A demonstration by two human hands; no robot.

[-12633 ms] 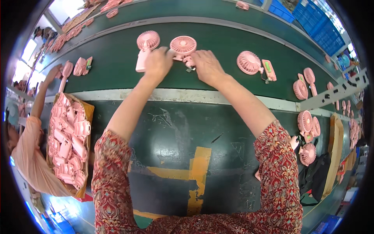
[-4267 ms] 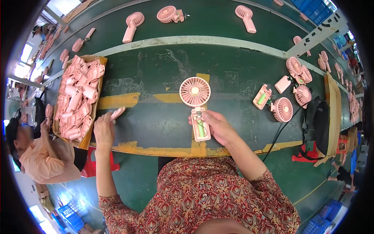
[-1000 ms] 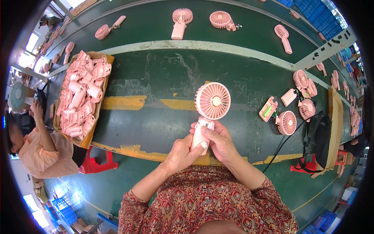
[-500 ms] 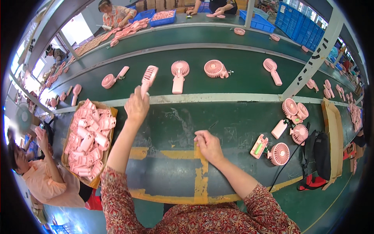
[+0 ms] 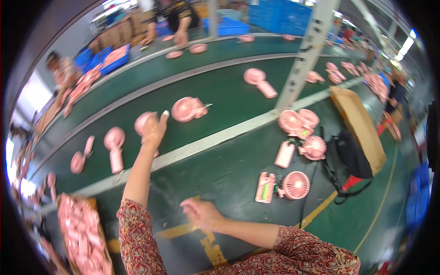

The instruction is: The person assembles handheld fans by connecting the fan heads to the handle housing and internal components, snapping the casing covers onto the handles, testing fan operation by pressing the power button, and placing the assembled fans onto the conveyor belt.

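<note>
My left hand [image 5: 155,130] reaches over the green belt onto a pink handheld fan [image 5: 143,123], covering its neck and part of its handle. The thumb stands out to the right, away from the fan; the other fingers are partly hidden. Just left lies another pink handheld fan [image 5: 114,145], its handle toward me. To the right is a fan head with loose wiring [image 5: 185,109]. Low over the near worktop, my right hand [image 5: 204,214] is blurred, its fingers loosely stretched leftward with nothing seen in them.
A carton of pink casings [image 5: 82,238] stands at lower left. Opened fans [image 5: 295,184] lie right on the worktop, beside a black bag [image 5: 350,153] and cardboard [image 5: 360,130]. A metal rail [image 5: 220,130] edges the belt; a post [image 5: 305,59] rises from it. People work across the belt.
The fan that my left hand held up now lies on the belt, and that hand has moved to the neighbouring fan. My view has turned right and tilted; the right hand stays low over the worktop.
</note>
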